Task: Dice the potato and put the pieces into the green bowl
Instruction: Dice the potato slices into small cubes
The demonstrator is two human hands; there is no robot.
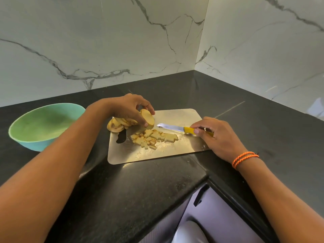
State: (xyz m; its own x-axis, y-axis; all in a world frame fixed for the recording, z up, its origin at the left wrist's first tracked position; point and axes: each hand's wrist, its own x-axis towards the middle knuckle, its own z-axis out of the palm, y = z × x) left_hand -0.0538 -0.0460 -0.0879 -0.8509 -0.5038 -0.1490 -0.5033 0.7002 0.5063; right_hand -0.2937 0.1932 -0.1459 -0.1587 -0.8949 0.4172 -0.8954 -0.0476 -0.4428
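Note:
My left hand [128, 106] pinches a potato chunk [148, 118], cut face turned to the right, just above the far left of the metal cutting board [175, 149]. Several potato slices [116, 125] lie behind it at the board's left edge. A heap of diced potato pieces [153, 137] sits in the board's middle. My right hand [217, 135] grips the yellow handle of a knife [172, 128]; its blade lies nearly flat, tip pointing left toward the chunk. The green bowl [42, 123] stands left of the board and looks to hold nothing.
The black stone counter [140, 186] runs into a corner with marble walls behind and to the right. Its front edge steps inward below the board, above a cabinet drawer with a dark handle [200, 195].

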